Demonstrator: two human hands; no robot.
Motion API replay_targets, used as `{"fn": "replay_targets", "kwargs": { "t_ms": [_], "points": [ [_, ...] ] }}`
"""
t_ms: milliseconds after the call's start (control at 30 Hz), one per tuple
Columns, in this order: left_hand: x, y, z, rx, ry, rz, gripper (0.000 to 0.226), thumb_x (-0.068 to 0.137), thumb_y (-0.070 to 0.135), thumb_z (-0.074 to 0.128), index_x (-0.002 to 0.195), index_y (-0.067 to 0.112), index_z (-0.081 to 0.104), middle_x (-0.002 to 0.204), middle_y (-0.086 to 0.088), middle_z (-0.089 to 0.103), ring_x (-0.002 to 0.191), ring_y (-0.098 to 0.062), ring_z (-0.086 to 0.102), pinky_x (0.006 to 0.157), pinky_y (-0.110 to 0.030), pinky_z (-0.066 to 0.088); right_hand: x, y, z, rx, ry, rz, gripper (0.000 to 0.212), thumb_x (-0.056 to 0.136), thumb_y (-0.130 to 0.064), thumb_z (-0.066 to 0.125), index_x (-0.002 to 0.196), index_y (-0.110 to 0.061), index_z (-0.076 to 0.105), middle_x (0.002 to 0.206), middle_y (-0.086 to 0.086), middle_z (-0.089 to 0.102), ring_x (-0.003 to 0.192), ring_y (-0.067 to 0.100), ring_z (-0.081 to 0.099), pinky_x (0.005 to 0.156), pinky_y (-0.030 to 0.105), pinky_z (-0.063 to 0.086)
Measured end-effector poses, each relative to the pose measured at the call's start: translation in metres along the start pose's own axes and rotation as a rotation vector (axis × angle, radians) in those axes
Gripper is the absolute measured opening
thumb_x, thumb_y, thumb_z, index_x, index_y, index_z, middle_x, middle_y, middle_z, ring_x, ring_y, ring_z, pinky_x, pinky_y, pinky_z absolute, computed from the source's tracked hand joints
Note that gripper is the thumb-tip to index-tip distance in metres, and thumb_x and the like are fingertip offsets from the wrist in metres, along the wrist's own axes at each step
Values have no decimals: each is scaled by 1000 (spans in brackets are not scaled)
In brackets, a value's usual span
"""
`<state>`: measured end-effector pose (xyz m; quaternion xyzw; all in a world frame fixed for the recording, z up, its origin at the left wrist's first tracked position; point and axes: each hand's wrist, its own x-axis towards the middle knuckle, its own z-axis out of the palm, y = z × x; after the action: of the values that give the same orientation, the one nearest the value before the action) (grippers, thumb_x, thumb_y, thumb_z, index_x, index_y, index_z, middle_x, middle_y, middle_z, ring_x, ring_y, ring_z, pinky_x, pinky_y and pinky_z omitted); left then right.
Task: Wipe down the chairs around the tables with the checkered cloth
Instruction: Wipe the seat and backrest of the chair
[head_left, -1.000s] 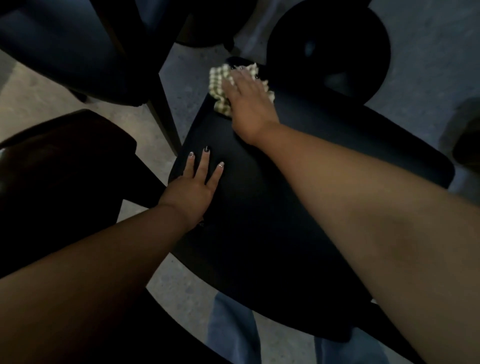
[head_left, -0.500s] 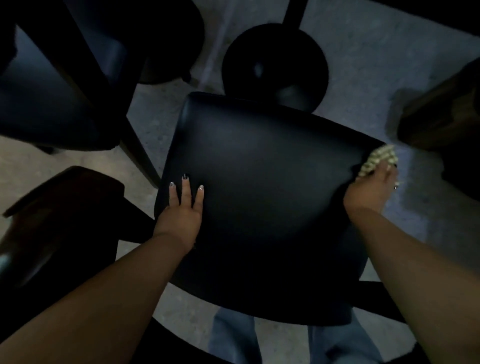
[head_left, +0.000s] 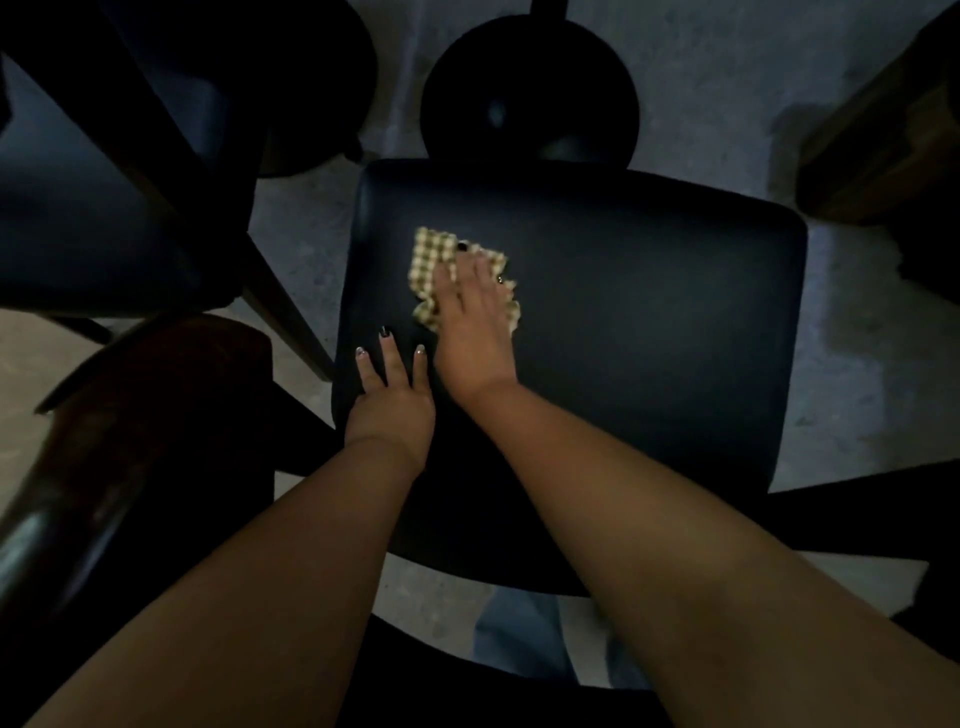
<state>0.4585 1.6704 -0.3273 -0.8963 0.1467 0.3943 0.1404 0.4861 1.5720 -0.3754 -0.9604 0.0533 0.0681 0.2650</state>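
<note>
On chair seat (head_left: 623, 322): right hand (head_left: 475, 332) flat, pressing checkered cloth (head_left: 434, 260); left hand (head_left: 392, 400) apparently flat, grip empty.

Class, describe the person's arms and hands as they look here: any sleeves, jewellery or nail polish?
Both forearms are bare, with no sleeves in view. The left hand has painted nails: one dark, two pale and glittery. The right hand shows one dark nail and what may be a small ring, too blurred to be sure.

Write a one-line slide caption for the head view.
Right hand presses the checkered cloth flat on the black chair seat; left hand braces beside it.
</note>
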Motion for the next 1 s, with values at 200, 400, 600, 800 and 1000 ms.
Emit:
{"fn": "replay_targets", "kwargs": {
  "t_ms": [200, 400, 600, 800, 1000],
  "points": [
    [-4, 0, -7, 6, -37, 1, 112, 86, 17, 72, 149, 12, -21, 152, -28, -29, 143, -51, -10, 103, -44, 40, -21, 87, -46, -41, 99, 191, 76, 78, 5, 49, 149, -5, 25, 157, 21, 12, 146, 34, 7, 118, 38, 1],
    [-3, 3, -5, -7, -20, -2, 99, 93, 10, 61, 149, 6, -21, 150, -31, -30, 142, -52, -10, 103, -42, 41, -82, 194, -99, 120, 480, 928, 63, 89, -2, 48, 147, -4, 26, 152, 23, 24, 138, 37, 26, 115, 41, 18],
    [0, 4, 1, -2, -19, -15, 100, 93, 13, 62, 149, 5, -21, 150, -31, -30, 141, -53, -11, 103, -42, 41, -86, 200, -89, -23, 529, 939, 58, 93, -6, 43, 147, 0, 25, 153, 21, 25, 141, 31, 24, 112, 26, 7],
    [0, -1, 3, -8, -58, 3, 125, 79, 30, 78, 148, 8, -24, 149, -28, -35, 142, -50, -15, 104, -44, 41, -85, 198, -93, -8, 528, 918, 57, 92, -3, 41, 147, 2, 25, 153, 23, 24, 141, 33, 24, 115, 32, 11],
    [-1, -3, 5, 8, -68, 26, 123, 82, 37, 73, 147, 8, -27, 147, -28, -38, 141, -50, -17, 107, -46, 39, -58, 154, -83, -35, 413, 710, 65, 84, -5, 38, 147, 3, 25, 154, 28, 16, 144, 41, 12, 118, 44, 0]
  ]
}}
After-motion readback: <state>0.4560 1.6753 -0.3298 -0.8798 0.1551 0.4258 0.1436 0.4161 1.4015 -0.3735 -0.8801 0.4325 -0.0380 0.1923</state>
